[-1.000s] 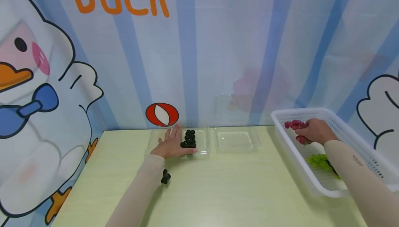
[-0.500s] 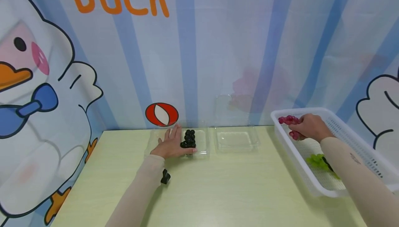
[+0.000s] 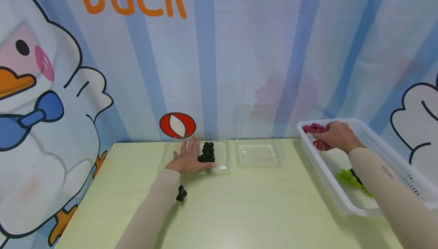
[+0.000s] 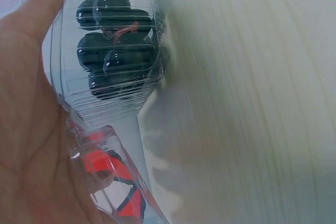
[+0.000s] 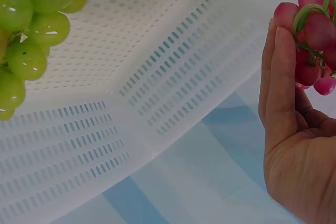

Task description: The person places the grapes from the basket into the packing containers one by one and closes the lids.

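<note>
In the head view my left hand [image 3: 184, 159] rests, fingers extended, on a clear plastic clamshell box [image 3: 223, 158] on the table. A bunch of black grapes [image 3: 207, 153] sits in the box, right by that hand; the left wrist view shows these grapes [image 4: 118, 45] through the ribbed plastic wall. My right hand [image 3: 339, 137] holds a bunch of red grapes [image 3: 313, 128] above the far left corner of the white basket [image 3: 319, 173]. Green grapes [image 3: 349, 178] lie in the basket below my right sleeve, and something dark beside them is mostly hidden.
A second clear clamshell box [image 3: 259, 154], its lid raised against the curtain, stands between the first box and the basket. A patterned curtain [image 3: 232, 51] hangs along the table's back edge. A small black object [image 3: 181, 194] shows beside my left wrist.
My right hand has moved a little left and up with the red grapes, toward the basket's far left corner. My left hand has stayed in place on the box.
</note>
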{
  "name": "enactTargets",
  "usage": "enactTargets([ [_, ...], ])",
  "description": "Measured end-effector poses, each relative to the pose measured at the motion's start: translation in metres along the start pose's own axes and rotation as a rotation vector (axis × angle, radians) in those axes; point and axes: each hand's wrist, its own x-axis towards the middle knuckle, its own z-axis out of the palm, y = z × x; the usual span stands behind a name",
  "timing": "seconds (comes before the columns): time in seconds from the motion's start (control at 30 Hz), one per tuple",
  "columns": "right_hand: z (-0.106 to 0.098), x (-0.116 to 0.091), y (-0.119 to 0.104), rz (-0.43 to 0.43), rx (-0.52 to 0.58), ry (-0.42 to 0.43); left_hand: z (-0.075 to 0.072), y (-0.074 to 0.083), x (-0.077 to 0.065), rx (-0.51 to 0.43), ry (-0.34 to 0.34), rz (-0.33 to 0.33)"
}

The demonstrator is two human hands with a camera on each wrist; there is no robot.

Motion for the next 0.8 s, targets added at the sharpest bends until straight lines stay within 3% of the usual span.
enactTargets([
  [0.37, -0.005, 0.005, -0.014, -0.011, -0.022, 0.026, -0.001, 0.000, -0.001, 0.004, -0.003, 0.001],
  [0.8, -0.011, 0.007, -0.037, 0.012, 0.053, 0.068, -0.002, 0.002, -0.002, 0.001, -0.011, 0.001],
])
